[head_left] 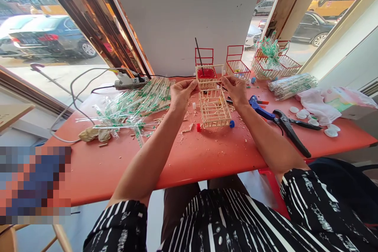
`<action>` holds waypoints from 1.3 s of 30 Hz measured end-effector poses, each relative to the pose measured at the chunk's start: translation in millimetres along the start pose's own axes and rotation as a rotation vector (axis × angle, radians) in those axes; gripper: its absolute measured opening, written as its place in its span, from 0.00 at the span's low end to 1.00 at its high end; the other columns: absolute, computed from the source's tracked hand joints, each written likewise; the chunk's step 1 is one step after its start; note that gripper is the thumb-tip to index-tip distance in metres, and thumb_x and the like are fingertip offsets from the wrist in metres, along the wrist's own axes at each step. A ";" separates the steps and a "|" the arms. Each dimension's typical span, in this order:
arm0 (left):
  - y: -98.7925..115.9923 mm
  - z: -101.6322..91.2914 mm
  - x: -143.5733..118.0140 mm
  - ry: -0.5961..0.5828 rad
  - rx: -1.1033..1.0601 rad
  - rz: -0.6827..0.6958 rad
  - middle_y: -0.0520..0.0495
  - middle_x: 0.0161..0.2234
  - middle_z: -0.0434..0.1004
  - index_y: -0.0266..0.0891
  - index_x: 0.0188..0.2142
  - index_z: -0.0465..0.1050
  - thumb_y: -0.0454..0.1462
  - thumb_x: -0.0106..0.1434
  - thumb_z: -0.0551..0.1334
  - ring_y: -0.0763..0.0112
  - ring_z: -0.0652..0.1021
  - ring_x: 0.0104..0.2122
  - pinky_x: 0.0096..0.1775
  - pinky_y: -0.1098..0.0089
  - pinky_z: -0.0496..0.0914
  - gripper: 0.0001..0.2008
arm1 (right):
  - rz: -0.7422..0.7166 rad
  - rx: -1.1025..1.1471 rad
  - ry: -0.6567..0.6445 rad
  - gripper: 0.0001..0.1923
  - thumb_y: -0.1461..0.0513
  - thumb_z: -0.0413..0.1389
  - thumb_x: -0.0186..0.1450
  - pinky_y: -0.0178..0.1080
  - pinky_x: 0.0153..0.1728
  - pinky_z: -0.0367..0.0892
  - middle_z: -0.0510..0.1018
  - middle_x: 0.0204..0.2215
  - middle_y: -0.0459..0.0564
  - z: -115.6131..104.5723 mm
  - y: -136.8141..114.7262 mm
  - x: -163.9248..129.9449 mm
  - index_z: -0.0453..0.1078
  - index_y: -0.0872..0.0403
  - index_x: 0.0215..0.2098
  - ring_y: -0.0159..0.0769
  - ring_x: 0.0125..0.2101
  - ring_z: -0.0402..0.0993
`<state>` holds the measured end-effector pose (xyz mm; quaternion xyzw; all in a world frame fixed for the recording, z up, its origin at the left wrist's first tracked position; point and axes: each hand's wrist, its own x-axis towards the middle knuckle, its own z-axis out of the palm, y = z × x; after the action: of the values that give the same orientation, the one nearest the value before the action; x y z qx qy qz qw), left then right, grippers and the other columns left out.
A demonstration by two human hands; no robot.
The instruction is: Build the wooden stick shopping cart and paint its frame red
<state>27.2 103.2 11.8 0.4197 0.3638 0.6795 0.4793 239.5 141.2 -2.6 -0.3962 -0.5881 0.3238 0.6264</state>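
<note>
Two hands (180,95) (238,92), fingers (192,85) pinching stick cart (215,106)

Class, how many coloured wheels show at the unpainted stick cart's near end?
2: a red wheel at the near left corner of the stick cart, a blue wheel at its near right. Others may be hidden.

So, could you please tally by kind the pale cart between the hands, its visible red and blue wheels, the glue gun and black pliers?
Pale cart: 1
Red wheel: 1
Blue wheel: 1
Glue gun: 1
Black pliers: 1
Total: 5
</note>
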 end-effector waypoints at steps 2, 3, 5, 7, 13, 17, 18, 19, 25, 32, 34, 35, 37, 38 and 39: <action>-0.9 -4.3 1.3 -0.033 -0.028 0.002 0.50 0.27 0.82 0.36 0.31 0.84 0.41 0.55 0.83 0.76 0.81 0.27 0.39 0.71 0.83 0.14 | 0.000 -0.006 0.003 0.31 0.32 0.71 0.56 0.42 0.44 0.77 0.86 0.31 0.46 -0.1 1.1 0.5 0.83 0.49 0.32 0.35 0.34 0.81; -1.6 -5.9 2.0 -0.045 -0.040 0.005 0.50 0.28 0.82 0.36 0.32 0.85 0.43 0.55 0.83 0.76 0.81 0.28 0.39 0.71 0.83 0.15 | -0.001 -0.009 0.005 0.32 0.31 0.71 0.55 0.42 0.44 0.77 0.86 0.30 0.46 0.0 1.7 0.8 0.83 0.49 0.32 0.35 0.34 0.81; -3.6 -7.6 3.3 -0.058 -0.044 0.017 0.49 0.28 0.83 0.36 0.32 0.85 0.44 0.56 0.83 0.75 0.82 0.28 0.39 0.70 0.83 0.15 | -0.007 -0.005 0.011 0.33 0.30 0.71 0.54 0.42 0.43 0.77 0.86 0.30 0.46 0.0 3.0 1.5 0.83 0.49 0.32 0.35 0.33 0.81; -5.9 -7.0 4.6 -0.050 -0.001 0.041 0.50 0.27 0.82 0.37 0.31 0.85 0.44 0.56 0.83 0.75 0.81 0.27 0.39 0.70 0.84 0.15 | -0.013 0.002 0.019 0.34 0.29 0.70 0.53 0.42 0.43 0.77 0.86 0.30 0.46 0.0 4.1 2.0 0.83 0.49 0.32 0.35 0.33 0.81; -8.2 -1.7 7.4 0.005 0.197 0.168 0.53 0.23 0.79 0.37 0.27 0.85 0.38 0.59 0.77 0.76 0.79 0.25 0.37 0.72 0.82 0.08 | -0.038 -0.008 0.018 0.33 0.29 0.69 0.55 0.43 0.43 0.78 0.87 0.31 0.47 0.1 6.3 2.2 0.83 0.49 0.31 0.35 0.33 0.82; -7.5 -0.3 8.3 -0.003 0.224 0.162 0.53 0.22 0.79 0.37 0.25 0.85 0.37 0.58 0.75 0.76 0.78 0.24 0.35 0.72 0.81 0.08 | -0.043 0.006 0.018 0.33 0.30 0.69 0.54 0.42 0.42 0.78 0.87 0.30 0.47 0.7 8.4 2.8 0.83 0.50 0.30 0.35 0.32 0.81; -7.6 0.1 8.3 -0.001 0.227 0.167 0.53 0.21 0.78 0.38 0.25 0.85 0.37 0.58 0.75 0.76 0.78 0.23 0.35 0.72 0.80 0.08 | -0.043 0.002 0.020 0.33 0.30 0.69 0.55 0.43 0.42 0.78 0.87 0.29 0.47 0.7 8.9 2.9 0.83 0.50 0.29 0.35 0.32 0.81; -7.8 0.6 8.4 0.004 0.230 0.176 0.53 0.21 0.78 0.38 0.25 0.84 0.37 0.58 0.75 0.76 0.77 0.23 0.35 0.72 0.80 0.08 | -0.044 -0.004 0.022 0.32 0.30 0.69 0.56 0.43 0.42 0.78 0.86 0.29 0.47 0.6 9.3 3.0 0.83 0.50 0.29 0.35 0.32 0.81; -4.5 4.6 4.5 0.052 0.309 0.181 0.53 0.21 0.79 0.38 0.25 0.84 0.37 0.58 0.73 0.75 0.78 0.24 0.35 0.72 0.79 0.06 | -0.034 -0.023 0.030 0.29 0.33 0.70 0.59 0.43 0.42 0.78 0.87 0.30 0.47 -0.3 9.5 2.2 0.83 0.49 0.30 0.36 0.33 0.81; 5.1 13.9 -5.5 0.118 0.442 0.180 0.52 0.21 0.80 0.39 0.27 0.84 0.39 0.63 0.72 0.71 0.80 0.24 0.33 0.72 0.77 0.10 | -0.056 -0.049 0.043 0.31 0.32 0.68 0.58 0.45 0.43 0.78 0.85 0.30 0.47 2.6 6.8 -0.4 0.82 0.49 0.30 0.37 0.33 0.81; 4.5 17.4 -5.5 0.166 0.488 0.179 0.52 0.20 0.79 0.39 0.26 0.84 0.37 0.62 0.72 0.71 0.80 0.24 0.33 0.72 0.77 0.09 | -0.063 -0.046 0.049 0.31 0.32 0.69 0.58 0.45 0.43 0.78 0.85 0.29 0.47 3.3 5.7 -1.7 0.82 0.50 0.31 0.37 0.32 0.81; 3.7 18.8 -5.1 0.186 0.509 0.185 0.52 0.19 0.79 0.39 0.25 0.84 0.37 0.62 0.71 0.70 0.81 0.24 0.34 0.71 0.77 0.09 | -0.062 -0.043 0.054 0.31 0.32 0.69 0.58 0.45 0.43 0.78 0.85 0.29 0.48 3.6 5.1 -2.3 0.82 0.50 0.30 0.37 0.32 0.81; 1.6 20.9 -3.9 0.207 0.538 0.201 0.52 0.19 0.79 0.40 0.24 0.83 0.36 0.63 0.71 0.69 0.81 0.24 0.36 0.71 0.77 0.10 | -0.052 -0.045 0.060 0.30 0.33 0.69 0.59 0.45 0.43 0.78 0.85 0.29 0.47 4.0 4.0 -3.2 0.82 0.50 0.30 0.37 0.32 0.81; 0.7 21.4 -3.5 0.210 0.543 0.205 0.52 0.19 0.79 0.40 0.24 0.83 0.36 0.63 0.71 0.69 0.81 0.25 0.37 0.70 0.78 0.11 | -0.045 -0.048 0.061 0.29 0.34 0.69 0.60 0.44 0.44 0.78 0.85 0.29 0.47 4.2 3.3 -3.6 0.82 0.50 0.30 0.37 0.32 0.81; -0.1 21.7 -3.1 0.211 0.539 0.203 0.52 0.19 0.79 0.40 0.24 0.83 0.36 0.63 0.71 0.69 0.81 0.25 0.37 0.70 0.78 0.10 | -0.038 -0.052 0.062 0.28 0.34 0.69 0.60 0.44 0.43 0.77 0.85 0.29 0.47 4.4 2.6 -3.9 0.82 0.50 0.30 0.36 0.32 0.80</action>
<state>47.7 102.2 19.3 0.4931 0.5349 0.6428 0.2398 234.9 139.5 -6.8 -0.4109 -0.5843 0.2838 0.6397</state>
